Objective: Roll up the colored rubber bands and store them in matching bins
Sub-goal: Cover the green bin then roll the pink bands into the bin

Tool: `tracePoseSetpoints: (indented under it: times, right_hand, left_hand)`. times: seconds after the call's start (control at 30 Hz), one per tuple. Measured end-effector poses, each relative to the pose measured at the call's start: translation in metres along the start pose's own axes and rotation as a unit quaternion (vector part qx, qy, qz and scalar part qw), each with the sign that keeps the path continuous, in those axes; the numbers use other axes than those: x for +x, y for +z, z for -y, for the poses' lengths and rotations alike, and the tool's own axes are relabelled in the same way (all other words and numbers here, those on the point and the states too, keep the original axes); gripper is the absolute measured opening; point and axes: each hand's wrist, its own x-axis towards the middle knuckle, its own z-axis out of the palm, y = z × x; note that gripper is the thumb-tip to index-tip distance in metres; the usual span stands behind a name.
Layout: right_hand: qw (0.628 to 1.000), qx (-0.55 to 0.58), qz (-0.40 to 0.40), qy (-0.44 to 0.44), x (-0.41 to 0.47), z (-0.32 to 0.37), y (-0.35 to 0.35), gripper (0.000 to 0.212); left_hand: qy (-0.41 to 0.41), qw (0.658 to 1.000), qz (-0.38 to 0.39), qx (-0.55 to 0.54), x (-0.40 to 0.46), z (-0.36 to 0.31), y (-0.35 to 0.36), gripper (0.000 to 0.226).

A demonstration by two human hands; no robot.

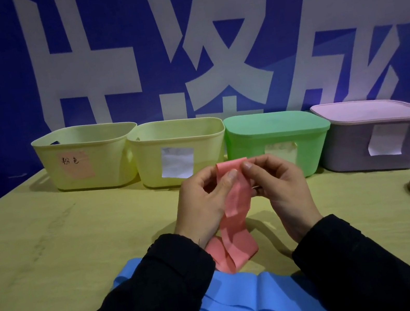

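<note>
Head view: the left hand [201,202] and the right hand [277,183] both pinch the top end of the pink band [235,199] above the middle of the desk [51,251]; its lower end seems to rest on the blue band [246,301] at the near edge. Four bins stand along the far edge, the leftmost yellow bin [89,156] with a pink label.
</note>
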Motion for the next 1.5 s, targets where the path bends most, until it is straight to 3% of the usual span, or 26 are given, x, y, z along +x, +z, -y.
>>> tracePoseSetpoints:
  times: [0.13,0.4,0.5,0.7,1.03,1.3,1.5]
  right_hand:
    - [0.999,0.01,0.027,0.02,-0.0012,0.0014,0.0005,0.022]
    - [1.0,-0.005,0.023,0.009,0.0007,-0.0003,-0.002,0.01]
    - [1.0,-0.009,0.017,0.002,0.0016,0.0006,-0.0025,0.008]
    - [0.999,0.007,0.043,-0.007,-0.0016,0.0036,0.0002,0.013]
    - [0.999,-0.01,0.024,-0.026,-0.0015,0.0036,0.0013,0.007]
    - [0.998,-0.021,0.049,-0.031,-0.003,0.005,0.0015,0.021]
    - [0.998,-0.029,0.049,-0.022,-0.0054,0.009,-0.0005,0.021]
  left_hand:
    - [-0.004,1.0,0.017,-0.005,-0.0013,-0.0001,0.0013,0.017]
    - [-0.018,0.999,0.043,0.0,-0.0019,-0.0005,0.0026,0.025]
    - [-0.003,1.0,0.029,-0.002,-0.0019,-0.002,0.0016,0.013]
    - [-0.002,1.0,0.001,-0.02,-0.0002,-0.0031,-0.0005,0.024]
    - [0.033,0.999,-0.01,0.005,-0.0011,-0.0025,0.0004,0.016]
    - [0.043,0.999,-0.02,-0.011,-0.0015,-0.0068,0.0001,0.023]
    - [0.05,0.998,-0.039,-0.003,-0.0015,-0.0053,-0.0018,0.013]
